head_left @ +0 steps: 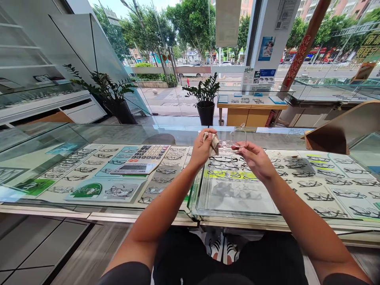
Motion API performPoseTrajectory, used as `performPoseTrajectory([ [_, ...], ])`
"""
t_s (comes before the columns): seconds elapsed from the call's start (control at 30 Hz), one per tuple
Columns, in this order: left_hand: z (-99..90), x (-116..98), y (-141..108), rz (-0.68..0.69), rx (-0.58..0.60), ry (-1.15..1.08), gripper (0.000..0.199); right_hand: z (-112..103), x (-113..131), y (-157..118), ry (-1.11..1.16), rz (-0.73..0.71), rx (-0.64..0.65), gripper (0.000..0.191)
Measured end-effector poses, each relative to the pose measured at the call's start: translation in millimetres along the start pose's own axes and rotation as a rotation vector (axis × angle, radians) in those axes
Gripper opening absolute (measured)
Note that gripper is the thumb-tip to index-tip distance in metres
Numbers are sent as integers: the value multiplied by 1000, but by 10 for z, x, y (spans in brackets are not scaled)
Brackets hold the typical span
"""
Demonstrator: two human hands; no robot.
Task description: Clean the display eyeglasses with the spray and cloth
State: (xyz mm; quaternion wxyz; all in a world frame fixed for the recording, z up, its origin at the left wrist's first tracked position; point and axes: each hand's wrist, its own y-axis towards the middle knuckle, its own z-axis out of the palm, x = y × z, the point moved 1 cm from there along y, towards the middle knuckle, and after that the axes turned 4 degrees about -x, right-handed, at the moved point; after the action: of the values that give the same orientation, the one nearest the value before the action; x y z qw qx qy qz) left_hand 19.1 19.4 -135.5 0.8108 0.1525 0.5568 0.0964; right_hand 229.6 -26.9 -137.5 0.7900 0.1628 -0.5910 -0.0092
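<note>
Above the glass counter (pixel 204 205), my left hand (pixel 202 149) is closed around a crumpled beige cloth (pixel 214 145). My right hand (pixel 255 159) pinches a pair of thin-framed, see-through eyeglasses (pixel 230 144) between thumb and fingers. One slender temple curves up from the right hand. The eyeglasses' left side reaches close to the cloth; whether the two touch I cannot tell. Both hands are near each other over the counter's middle. Below them, inside the case, lie rows of eyeglasses (pixel 224 160), partly blurred by reflections.
A large calculator (pixel 141 160) lies on the counter to the left. A wooden-edged panel, perhaps a mirror back (pixel 350 122), stands at the right. Potted plants (pixel 206 113) and a low display table (pixel 252 105) are beyond, before the street window.
</note>
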Motion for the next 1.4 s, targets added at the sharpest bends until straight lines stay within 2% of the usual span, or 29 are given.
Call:
performPoseTrajectory([
  [0.07,-32,15,11,9,31,67,32,-44,27,19,41,8,-5,23],
  [0.13,-40,19,-17,79,63,237,28,-79,39,37,48,-6,-2,22],
  [0.27,-3,1,-114,349,76,600,28,-144,47,77,0,-15,-13,21],
  [0.4,20,-16,-155,610,84,784,25,-213,78,114,-78,-28,41,20],
  [0.43,18,-18,-155,655,82,816,28,-229,88,120,-103,-23,72,21],
  [0.47,15,-18,-153,691,82,845,42,-243,96,124,-132,-12,109,22],
  [0.53,7,-11,-148,728,108,895,70,-264,108,127,-193,20,180,24],
  [0.57,4,-5,-147,732,129,913,76,-271,111,127,-218,33,205,25],
  [0.7,-13,24,-142,732,177,940,75,-298,107,128,-248,49,241,26],
  [0.9,-30,10,-130,832,177,925,74,-336,101,134,-236,50,267,25],
  [1.07,-33,3,-120,790,197,945,70,-348,115,157,-283,25,262,28],
  [1.13,-55,3,-97,798,175,956,69,-361,120,182,-304,-36,206,29],
  [1.23,-108,-62,-21,867,69,959,70,-367,171,210,-326,-222,26,27],
  [1.3,-133,-186,52,944,-49,941,70,-333,265,212,-393,-357,-70,29],
  [1.4,-91,-503,163,1073,-221,906,67,-204,526,209,-592,-541,-144,49],
])
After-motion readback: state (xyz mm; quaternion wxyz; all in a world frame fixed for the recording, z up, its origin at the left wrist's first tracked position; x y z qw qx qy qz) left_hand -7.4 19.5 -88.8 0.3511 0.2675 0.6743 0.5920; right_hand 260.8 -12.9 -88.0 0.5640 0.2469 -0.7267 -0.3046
